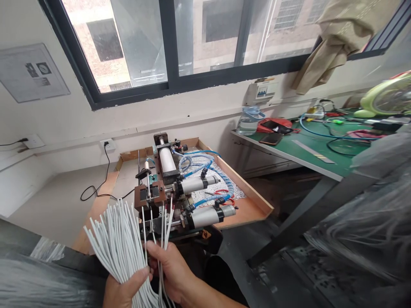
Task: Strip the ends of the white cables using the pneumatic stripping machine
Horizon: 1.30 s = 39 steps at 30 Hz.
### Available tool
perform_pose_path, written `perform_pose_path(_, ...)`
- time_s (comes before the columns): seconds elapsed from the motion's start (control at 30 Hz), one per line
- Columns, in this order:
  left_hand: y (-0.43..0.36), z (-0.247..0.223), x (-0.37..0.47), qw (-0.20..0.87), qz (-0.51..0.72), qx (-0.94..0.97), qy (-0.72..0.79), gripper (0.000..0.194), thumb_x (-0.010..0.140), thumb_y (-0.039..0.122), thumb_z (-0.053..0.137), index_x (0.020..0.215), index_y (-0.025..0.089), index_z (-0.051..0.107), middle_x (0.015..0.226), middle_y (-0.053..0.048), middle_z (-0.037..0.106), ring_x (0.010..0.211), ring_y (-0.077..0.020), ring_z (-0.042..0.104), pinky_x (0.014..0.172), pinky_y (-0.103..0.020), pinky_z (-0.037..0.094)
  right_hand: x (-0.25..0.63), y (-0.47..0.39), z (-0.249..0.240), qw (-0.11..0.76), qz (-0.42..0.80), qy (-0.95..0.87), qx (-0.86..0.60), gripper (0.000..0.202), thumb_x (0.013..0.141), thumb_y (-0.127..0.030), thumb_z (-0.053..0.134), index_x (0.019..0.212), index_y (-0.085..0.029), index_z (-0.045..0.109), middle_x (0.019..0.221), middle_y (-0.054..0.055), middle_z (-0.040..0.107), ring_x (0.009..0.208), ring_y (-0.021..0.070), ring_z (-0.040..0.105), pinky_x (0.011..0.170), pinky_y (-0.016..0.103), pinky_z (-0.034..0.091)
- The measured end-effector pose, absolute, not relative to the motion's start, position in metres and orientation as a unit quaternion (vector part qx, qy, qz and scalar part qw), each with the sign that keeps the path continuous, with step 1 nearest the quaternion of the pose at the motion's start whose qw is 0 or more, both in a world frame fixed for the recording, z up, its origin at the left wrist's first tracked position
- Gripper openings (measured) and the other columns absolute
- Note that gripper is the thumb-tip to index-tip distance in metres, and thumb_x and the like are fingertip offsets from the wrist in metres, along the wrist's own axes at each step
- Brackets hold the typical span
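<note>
Head view — left hand (pixel 123 291) clamps the fanned bundle of thin white wires (pixel 117 241) near its base, right hand (pixel 170 271) pinches a few strands (pixel 165 226) up toward the pneumatic wire-stripping machine (pixel 175 192) — light, springy, slick-looking stuff, best gripped low where it bunches.

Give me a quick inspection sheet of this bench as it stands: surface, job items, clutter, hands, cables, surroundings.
Surface: wooden tray with raised edges under the machine; green bench to the right.
Job's things: bundle of white wires, fanned out; a few separated wires pointing up at the pneumatic machine.
Clutter: water bottle, phones, tools and a green fan on the green bench.
Hands: left hand grips the bundle; right hand pinches the separated wires.
Cables: blue air hoses on the machine; black power cord to a wall socket.
Surroundings: window, cloth hanging at its right, clear plastic sheeting at right.
</note>
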<state>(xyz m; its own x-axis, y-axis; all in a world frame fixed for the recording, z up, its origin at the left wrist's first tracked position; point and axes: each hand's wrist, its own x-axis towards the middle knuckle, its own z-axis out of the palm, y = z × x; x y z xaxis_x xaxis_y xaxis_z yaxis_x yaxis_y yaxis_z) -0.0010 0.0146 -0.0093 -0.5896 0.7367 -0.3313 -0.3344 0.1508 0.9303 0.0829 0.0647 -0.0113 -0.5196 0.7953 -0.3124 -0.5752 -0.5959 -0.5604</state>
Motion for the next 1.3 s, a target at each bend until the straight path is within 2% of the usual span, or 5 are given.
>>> perform_pose_path(0.27,0.013,-0.016,-0.005,0.437,0.620,0.182,0.625,0.051,0.037,0.029,0.073,0.085,0.013,0.063,0.063,-0.008,0.065,0.064,-0.0296,0.060,0.061,-0.039,0.047,0.093,0.057,-0.016,0.455,0.784,-0.273,-0.323,0.030,0.057,-0.037,0.067,0.058,-0.008,0.058,0.041,-0.004,0.042,0.036,0.0031,0.034,0.037,0.017,0.019)
perform_pose_path(0.63,0.015,-0.009,-0.003,0.416,0.621,0.175,0.641,0.046,0.036,0.025,0.074,0.079,0.012,0.064,0.064,-0.008,0.066,0.057,-0.0255,0.060,0.055,-0.036,0.048,0.092,0.066,-0.010,0.439,0.805,-0.225,-0.329,0.024,0.057,-0.032,0.063,0.058,-0.009,0.058,0.041,-0.005,0.038,0.034,0.0036,0.030,0.032,0.016,0.024)
perform_pose_path(0.83,0.015,-0.006,-0.001,0.418,0.630,0.212,0.620,0.050,0.038,0.026,0.073,0.086,0.012,0.065,0.075,-0.009,0.067,0.075,-0.0315,0.059,0.066,-0.040,0.047,0.091,0.061,-0.016,0.398,0.826,-0.280,-0.284,0.020,0.053,-0.025,0.068,0.056,-0.010,0.055,0.043,-0.005,0.043,0.037,0.0051,0.037,0.039,0.018,0.029)
perform_pose_path(0.97,0.013,-0.007,-0.001,0.432,0.631,0.214,0.608,0.044,0.041,0.025,0.071,0.084,0.013,0.066,0.078,-0.010,0.067,0.084,-0.0325,0.057,0.074,-0.041,0.044,0.093,0.057,-0.016,0.451,0.783,-0.291,-0.314,0.019,0.053,-0.023,0.069,0.055,-0.010,0.056,0.043,-0.004,0.045,0.041,0.0058,0.040,0.044,0.019,0.031)
perform_pose_path(1.3,0.007,-0.004,-0.006,0.475,0.608,0.111,0.627,0.034,0.047,0.018,0.072,0.079,0.009,0.062,0.072,-0.012,0.067,0.067,-0.0277,0.062,0.062,-0.038,0.049,0.100,0.055,-0.014,0.442,0.765,-0.277,-0.378,0.023,0.057,-0.031,0.063,0.055,-0.012,0.052,0.044,-0.001,0.049,0.036,0.0055,0.038,0.037,0.018,0.023)
